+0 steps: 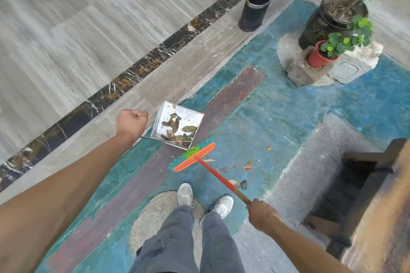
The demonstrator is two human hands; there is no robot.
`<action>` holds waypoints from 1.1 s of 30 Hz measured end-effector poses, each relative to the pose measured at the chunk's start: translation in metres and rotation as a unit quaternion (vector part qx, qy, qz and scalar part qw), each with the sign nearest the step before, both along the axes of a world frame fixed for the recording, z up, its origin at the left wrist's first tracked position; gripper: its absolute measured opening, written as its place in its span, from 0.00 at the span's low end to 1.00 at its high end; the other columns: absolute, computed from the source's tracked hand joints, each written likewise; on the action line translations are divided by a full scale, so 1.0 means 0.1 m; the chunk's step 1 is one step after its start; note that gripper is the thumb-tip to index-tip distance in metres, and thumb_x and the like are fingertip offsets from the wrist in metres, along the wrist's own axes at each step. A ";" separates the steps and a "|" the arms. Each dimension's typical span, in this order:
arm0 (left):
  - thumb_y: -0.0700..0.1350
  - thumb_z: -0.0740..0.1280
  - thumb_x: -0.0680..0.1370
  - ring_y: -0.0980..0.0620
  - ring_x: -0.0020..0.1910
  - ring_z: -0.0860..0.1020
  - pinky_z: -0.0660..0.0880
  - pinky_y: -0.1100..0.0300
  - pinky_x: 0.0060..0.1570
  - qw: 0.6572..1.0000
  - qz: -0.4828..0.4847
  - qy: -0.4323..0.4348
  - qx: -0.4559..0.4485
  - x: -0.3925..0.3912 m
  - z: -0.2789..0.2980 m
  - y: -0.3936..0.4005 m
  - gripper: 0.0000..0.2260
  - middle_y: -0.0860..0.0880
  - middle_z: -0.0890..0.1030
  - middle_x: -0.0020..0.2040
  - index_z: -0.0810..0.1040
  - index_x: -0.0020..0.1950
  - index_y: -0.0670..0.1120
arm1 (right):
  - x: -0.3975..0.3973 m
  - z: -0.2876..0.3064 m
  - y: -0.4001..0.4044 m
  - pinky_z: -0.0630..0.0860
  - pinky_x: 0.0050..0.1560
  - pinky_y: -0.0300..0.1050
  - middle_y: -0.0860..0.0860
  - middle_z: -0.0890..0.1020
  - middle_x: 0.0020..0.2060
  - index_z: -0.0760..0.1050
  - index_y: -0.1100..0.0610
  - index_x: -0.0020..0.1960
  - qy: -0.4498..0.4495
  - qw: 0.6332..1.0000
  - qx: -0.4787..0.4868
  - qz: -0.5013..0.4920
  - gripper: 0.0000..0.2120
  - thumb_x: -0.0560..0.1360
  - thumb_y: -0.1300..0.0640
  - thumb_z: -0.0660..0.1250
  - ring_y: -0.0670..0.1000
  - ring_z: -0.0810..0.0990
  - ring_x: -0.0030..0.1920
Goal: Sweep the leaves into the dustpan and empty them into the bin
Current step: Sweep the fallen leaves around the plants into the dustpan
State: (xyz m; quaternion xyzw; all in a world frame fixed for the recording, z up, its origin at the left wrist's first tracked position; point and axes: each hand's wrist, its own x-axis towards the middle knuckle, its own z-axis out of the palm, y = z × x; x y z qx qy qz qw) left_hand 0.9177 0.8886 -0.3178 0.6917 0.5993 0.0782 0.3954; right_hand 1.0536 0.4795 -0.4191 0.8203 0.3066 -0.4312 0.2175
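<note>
Bracing the metal dustpan (177, 126) at mid-frame by its thin handle, the left hand (131, 122) keeps a fisted grip so the right hand (261, 214), wrapped round the broom (193, 157), can push leaves in, bin (255, 9) waiting upper centre.

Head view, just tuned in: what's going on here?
A person is sweeping leaves. The right hand holds the broom, its head at the mouth of the metal dustpan. The left hand is closed on the dustpan's thin handle. Several leaves already lie in the pan, while scraps remain on the painted floor beside the broom. The black bin stands farther off, so nothing appears emptied yet.
</note>
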 end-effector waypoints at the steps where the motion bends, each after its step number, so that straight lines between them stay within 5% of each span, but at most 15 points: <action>1: 0.43 0.62 0.74 0.49 0.25 0.59 0.66 0.59 0.32 1.000 0.007 -0.007 0.000 0.01 0.00 0.02 0.19 0.48 0.60 0.24 0.61 0.25 0.48 | -0.08 -0.02 0.11 0.77 0.55 0.49 0.55 0.79 0.58 0.69 0.59 0.64 0.001 1.000 0.001 0.007 0.20 0.83 0.46 0.50 0.55 0.79 0.59; 14: 0.39 0.63 0.74 0.52 0.22 0.58 0.65 0.61 0.31 0.999 0.040 -0.033 0.012 -0.03 -0.09 0.05 0.20 0.50 0.61 0.22 0.62 0.23 0.48 | -0.52 -0.19 0.99 0.76 0.57 0.46 0.52 0.78 0.61 0.68 0.57 0.67 0.006 0.999 -0.009 0.043 0.16 0.80 0.58 0.58 0.53 0.78 0.62; 27: 0.42 0.65 0.74 0.51 0.23 0.56 0.71 0.58 0.41 1.000 0.000 -0.022 0.018 -0.13 -0.21 -0.08 0.22 0.49 0.58 0.22 0.59 0.23 0.47 | 0.70 0.05 0.41 0.76 0.47 0.44 0.49 0.81 0.53 0.70 0.52 0.63 -0.093 0.993 -0.052 0.046 0.13 0.78 0.55 0.60 0.51 0.81 0.54; 33: 0.43 0.65 0.75 0.48 0.25 0.58 0.64 0.59 0.31 0.996 -0.076 0.004 0.036 0.05 -0.22 -0.22 0.21 0.46 0.59 0.25 0.60 0.25 0.46 | 1.11 0.20 -0.06 0.78 0.50 0.46 0.49 0.81 0.53 0.70 0.52 0.63 -0.113 0.991 -0.072 0.017 0.14 0.78 0.54 0.60 0.52 0.81 0.54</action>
